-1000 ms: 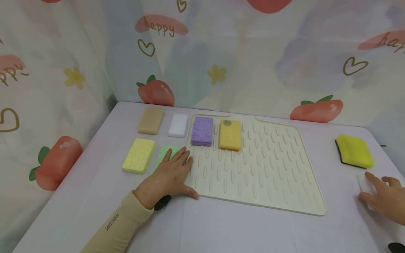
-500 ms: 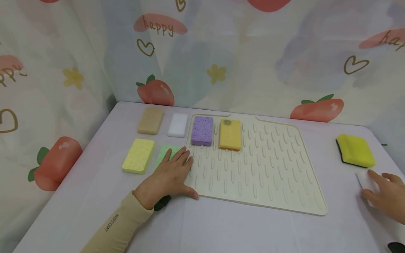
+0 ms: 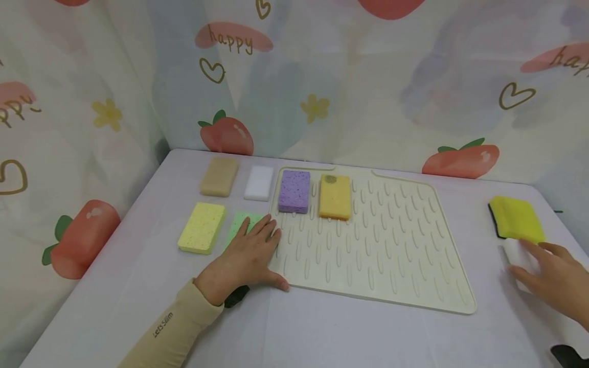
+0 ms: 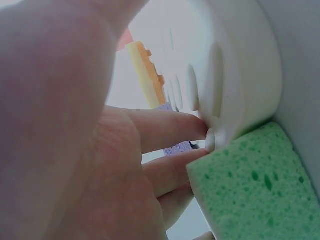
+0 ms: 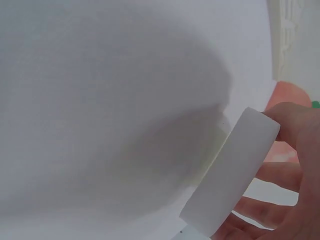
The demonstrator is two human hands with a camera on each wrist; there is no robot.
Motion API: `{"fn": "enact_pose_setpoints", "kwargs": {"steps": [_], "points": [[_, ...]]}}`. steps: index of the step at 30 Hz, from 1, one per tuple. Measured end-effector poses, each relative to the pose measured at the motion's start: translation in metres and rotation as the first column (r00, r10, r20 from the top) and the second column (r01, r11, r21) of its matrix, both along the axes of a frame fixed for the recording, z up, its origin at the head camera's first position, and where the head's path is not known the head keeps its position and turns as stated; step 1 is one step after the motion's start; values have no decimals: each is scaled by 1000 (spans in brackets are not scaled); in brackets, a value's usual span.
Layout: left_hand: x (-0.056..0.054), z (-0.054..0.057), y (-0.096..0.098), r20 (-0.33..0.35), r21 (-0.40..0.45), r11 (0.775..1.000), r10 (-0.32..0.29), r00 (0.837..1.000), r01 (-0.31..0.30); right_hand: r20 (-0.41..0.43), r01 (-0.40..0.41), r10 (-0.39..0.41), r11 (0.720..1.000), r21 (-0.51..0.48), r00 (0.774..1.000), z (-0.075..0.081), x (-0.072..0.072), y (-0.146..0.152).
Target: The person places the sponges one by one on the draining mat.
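Observation:
My left hand [image 3: 246,258] lies with fingers spread over the left edge of a cream ridged drying mat [image 3: 382,266], partly covering a green sponge [image 4: 260,185]. Its fingertips touch the mat in the left wrist view. Over at the right, my right hand [image 3: 554,278] pinches a white sponge block [image 5: 232,172] between thumb and fingers, above the table and casting a shadow. Just beyond it lies a bright yellow scouring pad [image 3: 515,219] with a dark underside. A purple sponge [image 3: 294,191] and a yellow-orange sponge [image 3: 335,197] rest side by side on the mat's back left.
Left of the mat sit a tan sponge [image 3: 219,176], a second white block [image 3: 259,182] and a pale yellow sponge [image 3: 201,228]. A printed cloth backdrop [image 3: 368,102] rises behind the white-covered table [image 3: 331,337].
The right hand moved slightly right, then left and up toward the yellow scouring pad, with the white sponge block in its grip. The left hand has stayed in place.

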State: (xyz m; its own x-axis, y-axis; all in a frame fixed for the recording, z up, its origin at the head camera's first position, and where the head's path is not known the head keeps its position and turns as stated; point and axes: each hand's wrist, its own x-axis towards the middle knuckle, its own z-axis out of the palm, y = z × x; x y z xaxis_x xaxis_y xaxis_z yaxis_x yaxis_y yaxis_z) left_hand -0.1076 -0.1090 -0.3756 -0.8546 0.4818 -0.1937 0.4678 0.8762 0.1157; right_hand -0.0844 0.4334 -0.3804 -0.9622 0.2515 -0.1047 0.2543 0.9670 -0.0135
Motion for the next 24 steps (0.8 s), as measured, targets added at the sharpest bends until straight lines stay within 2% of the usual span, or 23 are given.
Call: {"fn": "enact_pose_setpoints", "kwargs": {"steps": [4, 11, 24], "points": [[0, 1, 0, 3, -6, 1000, 0, 1000, 0, -14, -25, 25, 1000, -1, 1000, 6, -2, -10], [0, 1, 1, 6, -15, 1000, 4, 1000, -4, -66, -121, 119, 993, -19, 991, 10, -9, -18], [-1, 1, 1, 14, -22, 1000, 10, 1000, -10, -102, -177, 169, 981, -84, 980, 18, -20, -41]]}}
